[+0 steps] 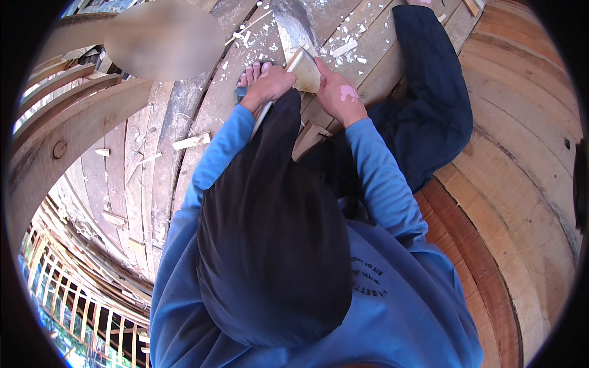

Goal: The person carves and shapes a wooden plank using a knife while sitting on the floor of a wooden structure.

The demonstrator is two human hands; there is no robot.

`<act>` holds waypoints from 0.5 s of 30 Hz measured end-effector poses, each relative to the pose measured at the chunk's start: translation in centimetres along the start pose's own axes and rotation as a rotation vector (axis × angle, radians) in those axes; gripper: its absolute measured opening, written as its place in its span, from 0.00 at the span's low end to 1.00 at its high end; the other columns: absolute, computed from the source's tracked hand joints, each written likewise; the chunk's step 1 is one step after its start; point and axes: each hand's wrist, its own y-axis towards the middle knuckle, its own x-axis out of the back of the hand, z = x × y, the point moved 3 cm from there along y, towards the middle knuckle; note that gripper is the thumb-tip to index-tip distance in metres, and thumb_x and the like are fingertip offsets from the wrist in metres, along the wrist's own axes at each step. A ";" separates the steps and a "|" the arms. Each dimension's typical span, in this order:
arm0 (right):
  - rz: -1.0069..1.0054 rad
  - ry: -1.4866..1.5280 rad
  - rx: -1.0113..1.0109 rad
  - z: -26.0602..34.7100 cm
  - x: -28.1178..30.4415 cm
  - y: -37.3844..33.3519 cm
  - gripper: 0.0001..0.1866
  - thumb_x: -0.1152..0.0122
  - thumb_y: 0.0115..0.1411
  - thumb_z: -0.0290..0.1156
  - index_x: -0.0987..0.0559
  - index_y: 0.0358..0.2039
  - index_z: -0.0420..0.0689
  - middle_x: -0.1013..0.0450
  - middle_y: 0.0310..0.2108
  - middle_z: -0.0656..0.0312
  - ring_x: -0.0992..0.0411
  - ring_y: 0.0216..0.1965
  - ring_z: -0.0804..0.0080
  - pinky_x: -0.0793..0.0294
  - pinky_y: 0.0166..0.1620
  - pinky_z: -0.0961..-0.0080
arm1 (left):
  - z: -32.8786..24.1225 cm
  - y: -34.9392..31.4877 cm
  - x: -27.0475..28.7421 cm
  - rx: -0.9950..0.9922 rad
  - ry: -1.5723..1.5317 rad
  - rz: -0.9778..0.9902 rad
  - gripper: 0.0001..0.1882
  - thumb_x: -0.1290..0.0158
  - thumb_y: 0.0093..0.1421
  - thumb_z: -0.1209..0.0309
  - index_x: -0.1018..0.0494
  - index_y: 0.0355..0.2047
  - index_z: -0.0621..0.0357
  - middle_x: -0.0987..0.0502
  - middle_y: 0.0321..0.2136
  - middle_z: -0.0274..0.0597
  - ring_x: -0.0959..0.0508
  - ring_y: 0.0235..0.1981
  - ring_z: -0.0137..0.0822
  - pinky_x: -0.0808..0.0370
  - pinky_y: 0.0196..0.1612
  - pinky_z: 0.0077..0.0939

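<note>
My left hand (273,84) is closed round a thin pale wooden stick (295,61), close to my left foot in a dark sandal. The stick's lower part runs back along my left forearm. In my right hand (338,95) is a knife (308,55), its handle mostly hidden by my fingers. My right index finger stretches forward along it, and the blade lies against or very near the stick's tip. Under the two hands is a flat pale wooden piece (307,78). Just beyond lies a broad grey metal blade (296,24), perhaps a handsaw.
Wood shavings (348,48) and offcuts (191,141) litter the plank floor (161,119). Curved timber ribs (73,132) rise on the left, with slatted railing (73,300) below. A curved plank wall (521,141) stands on the right. My bent right leg (432,92) reaches out that way.
</note>
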 end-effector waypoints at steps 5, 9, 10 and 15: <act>0.060 -0.102 -0.084 1.2 0.7 0.9 0.29 0.50 0.63 0.31 0.33 0.67 0.56 0.28 0.57 0.45 0.28 0.56 0.45 0.30 0.60 0.56 | -1.0 -1.4 1.0 -0.029 0.048 0.026 0.27 0.52 0.55 0.55 0.21 0.44 0.66 0.26 0.51 0.66 0.28 0.54 0.61 0.36 0.57 0.51; -0.052 -0.098 -0.117 2.0 -0.2 1.5 0.25 0.54 0.65 0.33 0.31 0.64 0.52 0.27 0.54 0.43 0.29 0.57 0.41 0.30 0.60 0.53 | -0.7 -0.5 1.0 -0.081 0.041 0.072 0.24 0.50 0.57 0.56 0.20 0.44 0.61 0.25 0.49 0.65 0.28 0.53 0.60 0.36 0.57 0.51; -0.054 -0.093 -0.114 1.9 -0.3 1.8 0.25 0.54 0.65 0.33 0.30 0.63 0.52 0.27 0.55 0.43 0.29 0.57 0.41 0.30 0.60 0.53 | -0.7 -0.5 1.1 -0.090 0.023 0.075 0.24 0.50 0.57 0.56 0.20 0.45 0.59 0.25 0.48 0.65 0.28 0.53 0.59 0.36 0.57 0.50; -0.011 -0.130 -0.129 1.6 -0.1 2.7 0.24 0.54 0.65 0.33 0.29 0.62 0.51 0.26 0.55 0.44 0.29 0.57 0.41 0.30 0.60 0.53 | -3.2 -4.2 2.4 0.010 -0.005 0.007 0.29 0.50 0.56 0.52 0.21 0.46 0.66 0.23 0.48 0.63 0.27 0.53 0.60 0.37 0.59 0.44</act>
